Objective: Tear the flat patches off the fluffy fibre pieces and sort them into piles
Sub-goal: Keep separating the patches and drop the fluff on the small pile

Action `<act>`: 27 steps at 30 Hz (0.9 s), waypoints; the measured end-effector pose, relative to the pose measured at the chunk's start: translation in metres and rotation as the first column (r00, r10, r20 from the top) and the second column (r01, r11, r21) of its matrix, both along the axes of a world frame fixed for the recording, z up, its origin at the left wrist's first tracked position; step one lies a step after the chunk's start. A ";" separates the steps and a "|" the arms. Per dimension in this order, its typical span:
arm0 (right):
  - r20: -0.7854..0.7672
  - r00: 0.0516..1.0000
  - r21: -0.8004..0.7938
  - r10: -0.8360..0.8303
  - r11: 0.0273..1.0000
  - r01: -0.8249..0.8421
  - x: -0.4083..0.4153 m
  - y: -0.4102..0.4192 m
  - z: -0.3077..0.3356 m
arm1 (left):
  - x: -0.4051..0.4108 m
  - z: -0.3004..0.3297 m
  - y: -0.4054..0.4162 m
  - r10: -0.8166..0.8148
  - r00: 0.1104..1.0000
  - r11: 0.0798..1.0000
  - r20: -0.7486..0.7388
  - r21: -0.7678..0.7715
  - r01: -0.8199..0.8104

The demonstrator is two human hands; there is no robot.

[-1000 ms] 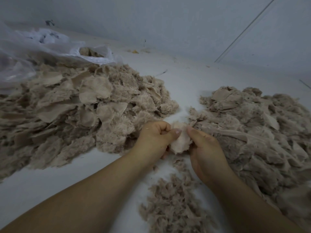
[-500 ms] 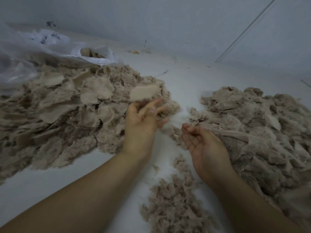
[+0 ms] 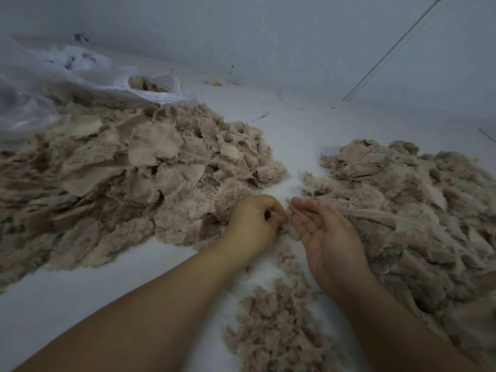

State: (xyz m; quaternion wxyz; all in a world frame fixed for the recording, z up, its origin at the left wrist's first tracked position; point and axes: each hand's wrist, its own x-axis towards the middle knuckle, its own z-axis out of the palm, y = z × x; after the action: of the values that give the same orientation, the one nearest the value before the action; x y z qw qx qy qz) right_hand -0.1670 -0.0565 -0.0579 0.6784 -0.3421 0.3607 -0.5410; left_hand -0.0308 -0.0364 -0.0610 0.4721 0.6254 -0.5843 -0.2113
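A big left pile of beige fibre carries many flat patches, such as one patch on top. A right pile holds fluffy fibre pieces. In front lies a small heap of loose fluff. My left hand sits between the piles with its fingers curled, pinching a small fibre tuft that lies against my right hand's fingertips. My right hand is palm-up, fingers relaxed, and grips nothing.
A clear plastic bag with more fibre lies behind the left pile. The piles rest on a white surface that meets a pale wall at the back. A thin dark rod leans against the wall on the right.
Both hands first held one piece together. My left hand then carried a flat patch to the left pile, let it go, and came back to the right hand's fingertips with its fingers curled.
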 end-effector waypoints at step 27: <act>-0.038 0.997 -0.006 -0.061 0.998 0.061 -0.001 0.006 0.009 | -0.005 -0.001 0.004 -0.150 0.962 0.982 0.229 -0.074 0.171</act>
State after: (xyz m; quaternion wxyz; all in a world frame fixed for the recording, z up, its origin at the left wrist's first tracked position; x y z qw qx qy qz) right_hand -0.1685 -0.0500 -0.0492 0.6537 -0.3429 0.3825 -0.5557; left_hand -0.0356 -0.0327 -0.0619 0.4138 0.5729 -0.6914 -0.1498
